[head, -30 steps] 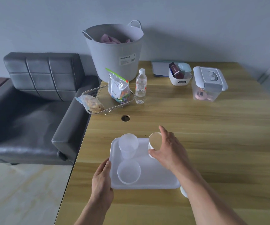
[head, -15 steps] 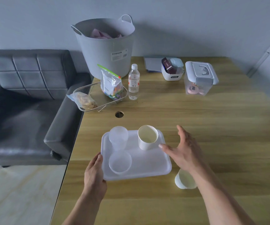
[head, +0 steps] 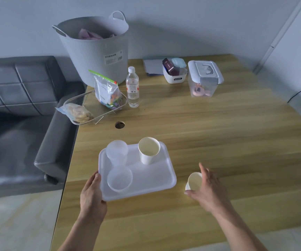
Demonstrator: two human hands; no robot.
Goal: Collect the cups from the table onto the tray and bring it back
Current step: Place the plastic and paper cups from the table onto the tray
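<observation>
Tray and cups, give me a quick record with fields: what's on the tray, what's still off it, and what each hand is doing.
tray: white tray on the wooden table, near its left edge
on tray: two clear plastic cups, one white paper cup
off tray: second paper cup, on the table right of the tray
left hand: left hand grips the tray's near-left edge
right hand: right hand open around the second paper cup, fingers not clearly closed
cups left to collect: one visible

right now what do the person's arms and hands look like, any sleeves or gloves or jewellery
Both forearms are bare up to the frame's bottom edge: no sleeves show. The left hand and right hand are ungloved. No rings, watch or wristband show on what is visible.
</observation>
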